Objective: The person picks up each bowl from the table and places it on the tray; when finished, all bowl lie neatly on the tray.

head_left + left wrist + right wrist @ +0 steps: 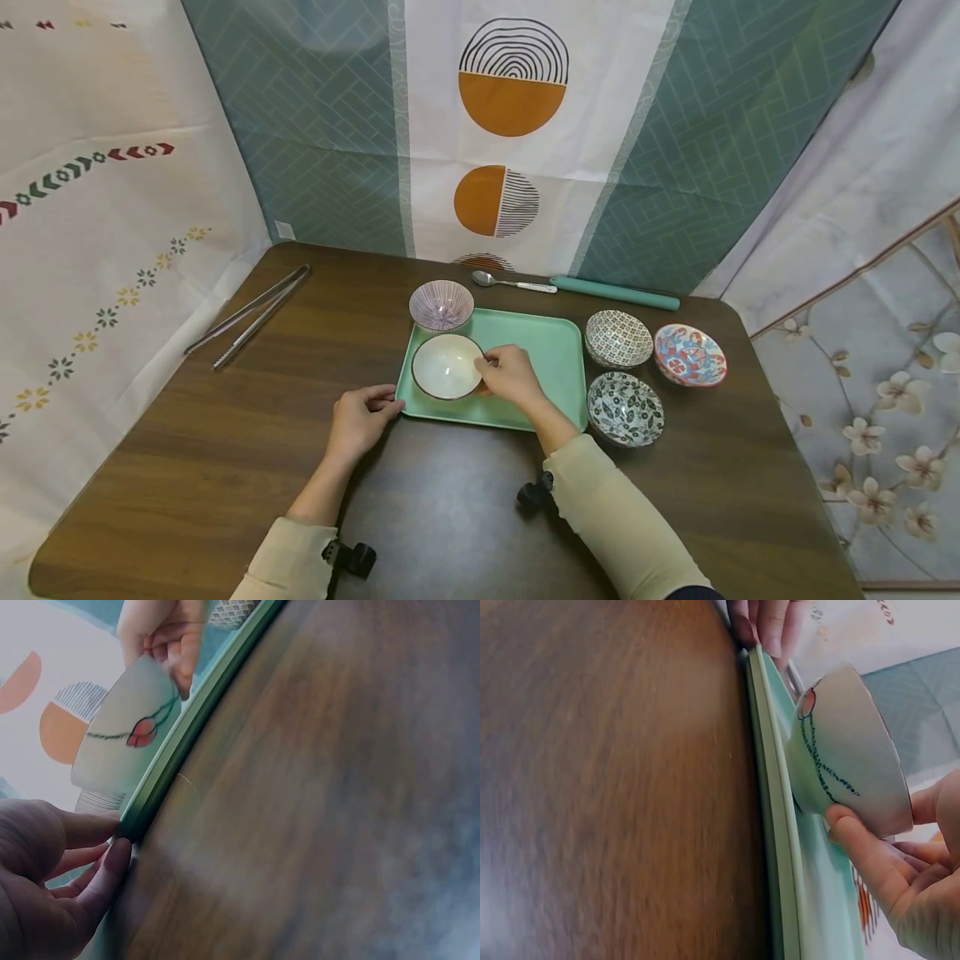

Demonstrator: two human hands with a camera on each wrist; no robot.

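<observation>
Fingers of the right hand (514, 377) pinch a white, round, dark-rimmed ceramic bowl (444, 367) at nine o'clock within a mint-green rectangular tray (553, 343). The left hand (363, 418) pinches the tray's eight-o'clock corner. A purple-striped round bowl (441, 305) stands at twelve o'clock from the white one; a red-and-blue patterned bowl (690, 355), at three o'clock beyond the tray.

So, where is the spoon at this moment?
In the head view, the spoon lies just beyond the green tray, mostly left of the teal stick.
</observation>
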